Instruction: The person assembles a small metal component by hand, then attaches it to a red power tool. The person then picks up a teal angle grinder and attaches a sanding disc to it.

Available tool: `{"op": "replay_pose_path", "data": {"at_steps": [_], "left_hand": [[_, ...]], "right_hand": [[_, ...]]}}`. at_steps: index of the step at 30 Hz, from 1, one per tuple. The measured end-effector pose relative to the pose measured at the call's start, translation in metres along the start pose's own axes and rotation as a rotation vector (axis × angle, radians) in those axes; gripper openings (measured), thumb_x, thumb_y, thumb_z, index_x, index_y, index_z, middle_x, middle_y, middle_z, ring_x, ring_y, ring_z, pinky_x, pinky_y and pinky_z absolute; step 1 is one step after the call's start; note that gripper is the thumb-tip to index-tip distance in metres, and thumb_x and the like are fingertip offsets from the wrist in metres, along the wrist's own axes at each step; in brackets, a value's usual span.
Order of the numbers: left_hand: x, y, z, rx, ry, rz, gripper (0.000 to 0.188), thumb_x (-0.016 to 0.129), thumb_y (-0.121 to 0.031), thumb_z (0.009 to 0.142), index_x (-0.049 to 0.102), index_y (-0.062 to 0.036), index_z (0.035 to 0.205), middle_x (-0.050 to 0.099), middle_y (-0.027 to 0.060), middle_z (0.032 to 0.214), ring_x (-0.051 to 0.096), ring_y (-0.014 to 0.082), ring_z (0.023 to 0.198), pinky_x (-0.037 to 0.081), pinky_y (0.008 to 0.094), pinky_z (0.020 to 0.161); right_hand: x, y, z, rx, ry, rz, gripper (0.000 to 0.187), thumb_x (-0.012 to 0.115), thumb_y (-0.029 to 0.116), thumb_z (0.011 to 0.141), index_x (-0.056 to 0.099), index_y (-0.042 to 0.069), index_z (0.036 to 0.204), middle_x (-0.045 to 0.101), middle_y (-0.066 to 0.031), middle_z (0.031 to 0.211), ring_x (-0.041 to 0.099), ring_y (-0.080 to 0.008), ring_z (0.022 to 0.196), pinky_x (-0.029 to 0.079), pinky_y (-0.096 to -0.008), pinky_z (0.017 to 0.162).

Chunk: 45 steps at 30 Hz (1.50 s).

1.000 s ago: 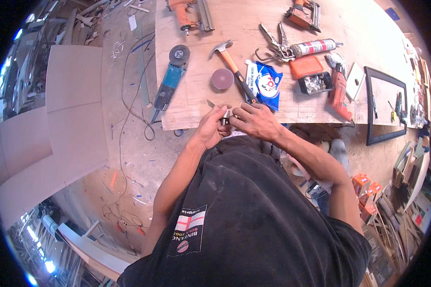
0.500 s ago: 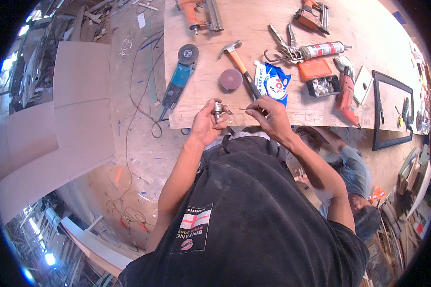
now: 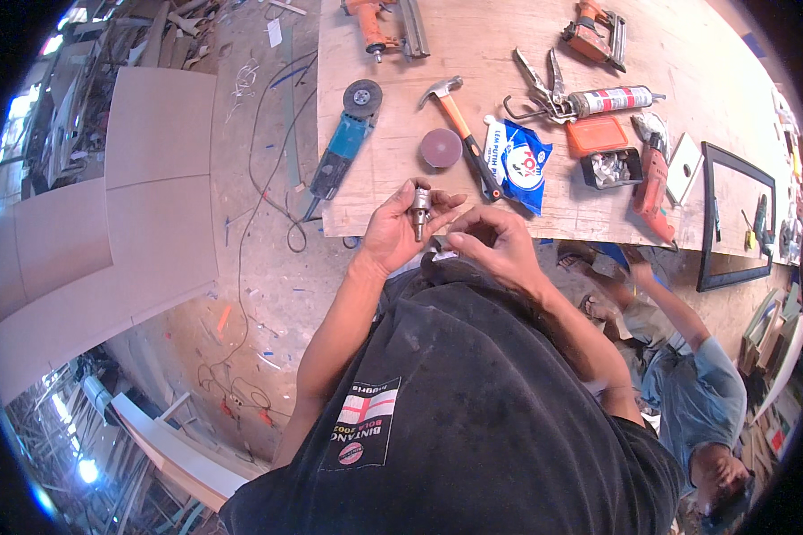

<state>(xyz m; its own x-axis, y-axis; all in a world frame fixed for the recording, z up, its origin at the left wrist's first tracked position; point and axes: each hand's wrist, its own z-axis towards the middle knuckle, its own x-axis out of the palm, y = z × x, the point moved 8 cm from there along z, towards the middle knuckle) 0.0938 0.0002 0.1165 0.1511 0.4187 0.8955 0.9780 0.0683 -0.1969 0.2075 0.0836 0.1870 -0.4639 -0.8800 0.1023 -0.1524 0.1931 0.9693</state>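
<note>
In my left hand (image 3: 391,234) lies a small silver metal bit (image 3: 420,212), like a hole saw, with a wide round head and a narrower shank pointing toward me. The thumb and fingers hold it just off the table's near edge. My right hand (image 3: 506,248) is close beside it, fingers curled and thumb against the index finger; what the pinch holds, if anything, is hidden. Beyond my hands on the table are a round reddish sanding disc (image 3: 441,148), a claw hammer (image 3: 464,134) with an orange and black handle, and a blue and white glue packet (image 3: 519,169).
A teal angle grinder (image 3: 343,143) lies at the table's left edge. Orange nail guns (image 3: 370,31), a caulking gun (image 3: 608,100), a box of small parts (image 3: 611,168), a red drill (image 3: 653,183) and a black frame (image 3: 708,214) are also there. A co-worker (image 3: 696,383) sits low at right.
My right hand has come closer to the left, and the thin piece it pinched no longer shows. The bit is turned more upright in view. The co-worker has shifted outward, arm reaching toward the table.
</note>
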Motion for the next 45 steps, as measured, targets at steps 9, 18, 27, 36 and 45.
{"op": "replay_pose_path", "data": {"at_steps": [9,18,27,36,45], "left_hand": [[0.005,0.005,0.003,0.004,-0.010,0.058,0.032,0.040,-0.031,0.110,0.058,-0.0072,0.122,0.066,0.0208,0.120,0.061,0.0355,0.122,0.053,0.0495,0.098],[-0.003,0.013,0.004,-0.029,-0.091,0.053,0.033,0.041,-0.034,0.110,0.057,-0.0067,0.121,0.067,0.0173,0.119,0.066,0.0279,0.109,0.052,0.0429,0.097],[-0.007,0.016,0.008,0.001,-0.094,0.099,0.032,0.042,-0.032,0.110,0.058,-0.0063,0.119,0.068,0.0142,0.117,0.065,0.0242,0.108,0.051,0.0407,0.097],[0.002,0.013,0.006,0.011,-0.126,0.182,0.030,0.043,-0.030,0.110,0.057,-0.0057,0.119,0.068,0.0123,0.112,0.067,0.0211,0.100,0.054,0.0372,0.089],[-0.004,0.018,0.007,-0.025,-0.218,0.293,0.029,0.043,-0.030,0.110,0.056,-0.0059,0.119,0.067,0.0076,0.104,0.066,0.0180,0.090,0.055,0.0332,0.078]], "right_hand": [[0.000,0.008,0.012,-0.254,-0.169,-0.553,0.013,0.076,0.006,0.083,0.074,0.004,0.096,0.073,-0.0141,0.092,0.072,-0.0268,0.076,0.055,-0.0352,0.067],[-0.003,0.000,0.020,-0.341,-0.242,-0.478,0.015,0.077,0.005,0.079,0.075,0.005,0.094,0.071,-0.0128,0.085,0.069,-0.0292,0.074,0.053,-0.0380,0.066],[-0.001,0.010,0.020,-0.395,-0.262,-0.571,0.014,0.077,0.005,0.078,0.075,0.006,0.091,0.072,-0.0108,0.086,0.070,-0.0288,0.075,0.054,-0.0383,0.065],[0.001,0.020,0.019,-0.503,-0.207,-0.719,0.014,0.075,0.004,0.075,0.072,0.008,0.088,0.071,-0.0083,0.086,0.070,-0.0274,0.076,0.054,-0.0390,0.063],[-0.003,0.004,0.023,-0.467,-0.156,-0.748,0.017,0.078,0.011,0.076,0.071,0.008,0.091,0.071,-0.0074,0.088,0.068,-0.0272,0.077,0.054,-0.0402,0.064]]}}
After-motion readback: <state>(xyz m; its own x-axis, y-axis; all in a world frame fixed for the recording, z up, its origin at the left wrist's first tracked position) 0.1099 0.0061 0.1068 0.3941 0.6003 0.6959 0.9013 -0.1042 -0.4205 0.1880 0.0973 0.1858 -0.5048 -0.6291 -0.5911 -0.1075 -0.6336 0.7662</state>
